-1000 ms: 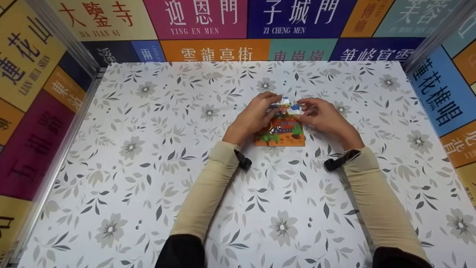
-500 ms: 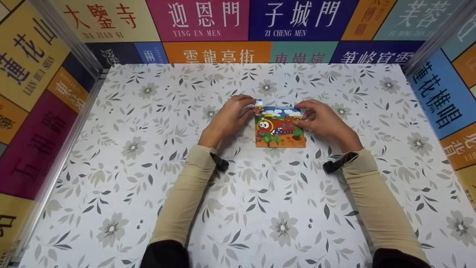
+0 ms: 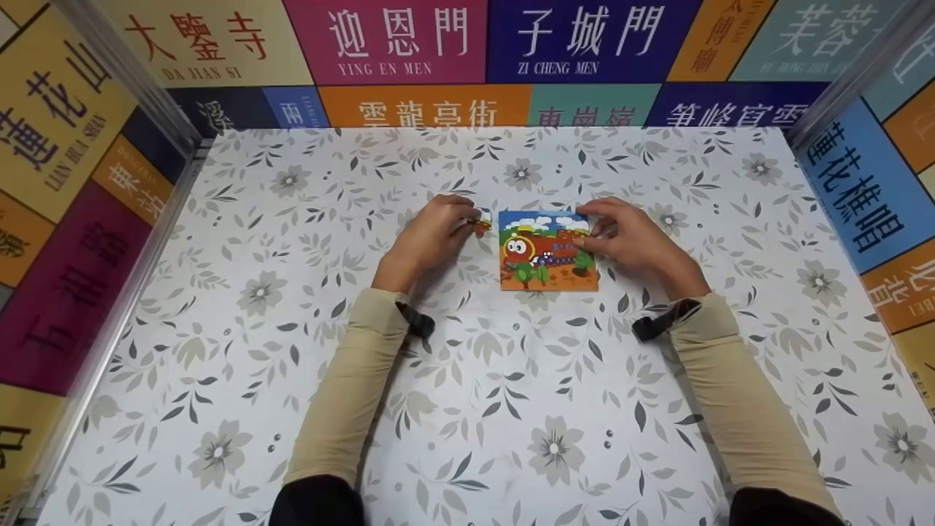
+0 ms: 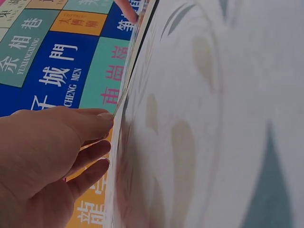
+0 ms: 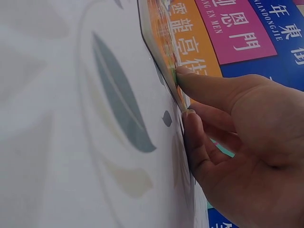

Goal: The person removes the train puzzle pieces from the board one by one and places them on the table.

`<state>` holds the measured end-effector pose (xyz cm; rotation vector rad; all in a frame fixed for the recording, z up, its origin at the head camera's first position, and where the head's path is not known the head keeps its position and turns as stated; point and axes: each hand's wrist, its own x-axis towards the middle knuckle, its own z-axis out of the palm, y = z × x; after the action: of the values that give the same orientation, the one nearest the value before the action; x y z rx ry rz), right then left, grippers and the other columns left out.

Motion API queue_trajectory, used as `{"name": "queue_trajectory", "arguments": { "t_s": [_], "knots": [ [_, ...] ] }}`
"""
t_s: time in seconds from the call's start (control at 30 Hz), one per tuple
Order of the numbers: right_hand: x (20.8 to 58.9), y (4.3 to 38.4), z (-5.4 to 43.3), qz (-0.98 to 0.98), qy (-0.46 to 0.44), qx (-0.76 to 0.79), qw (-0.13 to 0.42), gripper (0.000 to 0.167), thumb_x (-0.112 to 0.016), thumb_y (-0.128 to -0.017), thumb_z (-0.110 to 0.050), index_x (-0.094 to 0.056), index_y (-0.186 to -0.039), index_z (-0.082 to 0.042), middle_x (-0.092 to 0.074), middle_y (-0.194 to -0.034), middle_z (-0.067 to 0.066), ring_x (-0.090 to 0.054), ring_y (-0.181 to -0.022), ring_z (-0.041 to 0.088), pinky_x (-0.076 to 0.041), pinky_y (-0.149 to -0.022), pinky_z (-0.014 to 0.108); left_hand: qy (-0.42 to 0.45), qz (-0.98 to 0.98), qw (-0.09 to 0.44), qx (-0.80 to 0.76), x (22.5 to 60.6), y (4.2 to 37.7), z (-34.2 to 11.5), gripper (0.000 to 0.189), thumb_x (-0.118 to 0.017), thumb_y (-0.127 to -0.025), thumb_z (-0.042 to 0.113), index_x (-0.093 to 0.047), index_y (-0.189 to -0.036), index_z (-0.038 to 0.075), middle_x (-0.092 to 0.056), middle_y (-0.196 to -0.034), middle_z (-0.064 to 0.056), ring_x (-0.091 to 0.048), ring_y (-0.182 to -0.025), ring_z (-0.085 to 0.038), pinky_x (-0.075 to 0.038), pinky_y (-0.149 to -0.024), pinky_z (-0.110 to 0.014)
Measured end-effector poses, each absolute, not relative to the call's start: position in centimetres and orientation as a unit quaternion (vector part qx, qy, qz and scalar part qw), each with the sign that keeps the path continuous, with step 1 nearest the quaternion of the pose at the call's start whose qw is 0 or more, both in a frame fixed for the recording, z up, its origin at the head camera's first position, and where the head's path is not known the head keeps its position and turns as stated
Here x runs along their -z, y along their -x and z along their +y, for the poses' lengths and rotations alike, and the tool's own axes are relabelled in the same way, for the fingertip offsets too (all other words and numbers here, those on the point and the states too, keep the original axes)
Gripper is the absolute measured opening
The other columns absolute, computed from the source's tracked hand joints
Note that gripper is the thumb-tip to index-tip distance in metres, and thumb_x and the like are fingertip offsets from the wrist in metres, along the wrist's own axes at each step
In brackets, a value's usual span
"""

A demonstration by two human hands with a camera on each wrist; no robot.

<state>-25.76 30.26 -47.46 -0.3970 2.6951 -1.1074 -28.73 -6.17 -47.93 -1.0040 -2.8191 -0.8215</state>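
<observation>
piece, small, printed: just shifted left, off train board, now beside it, pinched by left hand; which, i judge, leaves the board uncovered for work. right hand: pinching board's right edge. head view shows me the piece's print; left wrist view does not.

In the head view, the picture board lies on the worktop, just above and right of the frame's centre. The right grip touches its right edge. Left of the board, and apart from it, is the left grip, a small piece at its fingertips. Behind the worktop, along the frame's top, stands the back panel; side panels flank it left and right.
</observation>
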Motion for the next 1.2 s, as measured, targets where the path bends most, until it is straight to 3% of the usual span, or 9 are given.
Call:
{"name": "queue_trajectory", "arguments": {
  "t_s": [0.53, 1.07, 1.2],
  "knots": [
    [47.69, 25.94, 30.10, 0.910, 0.139, 0.379, 0.096, 0.060, -0.081, -0.100, -0.024, -0.060, -0.154, -0.008, -0.054, -0.153, 0.011, -0.065, -0.115, 0.031, -0.048, -0.092, 0.021, 0.307, -0.917, 0.000, 0.254, 48.33, 28.85, -6.83, 0.026, -0.067, -0.106, 0.009, -0.079, -0.128, 0.007, -0.073, -0.138, -0.013, -0.064, -0.135, -0.033, -0.046, -0.122, -0.045],
    [47.79, 26.04, 30.18, 0.909, 0.127, 0.385, 0.100, 0.059, -0.082, -0.099, -0.023, -0.061, -0.154, -0.011, -0.054, -0.152, 0.007, -0.062, -0.116, 0.028, -0.049, -0.097, 0.035, 0.310, -0.910, 0.005, 0.274, 48.18, 28.87, -6.55, 0.029, -0.066, -0.105, 0.012, -0.077, -0.131, 0.004, -0.069, -0.144, -0.018, -0.061, -0.140, -0.036, -0.044, -0.124, -0.046],
    [47.84, 26.05, 30.31, 0.909, 0.131, 0.382, 0.098, 0.060, -0.082, -0.099, -0.023, -0.061, -0.153, -0.010, -0.053, -0.153, 0.008, -0.063, -0.115, 0.029, -0.049, -0.096, 0.032, 0.315, -0.905, 0.010, 0.284, 47.98, 28.75, -5.90, 0.032, -0.067, -0.105, 0.013, -0.075, -0.134, 0.003, -0.067, -0.146, -0.020, -0.057, -0.142, -0.037, -0.041, -0.126, -0.046]
  ]
}}
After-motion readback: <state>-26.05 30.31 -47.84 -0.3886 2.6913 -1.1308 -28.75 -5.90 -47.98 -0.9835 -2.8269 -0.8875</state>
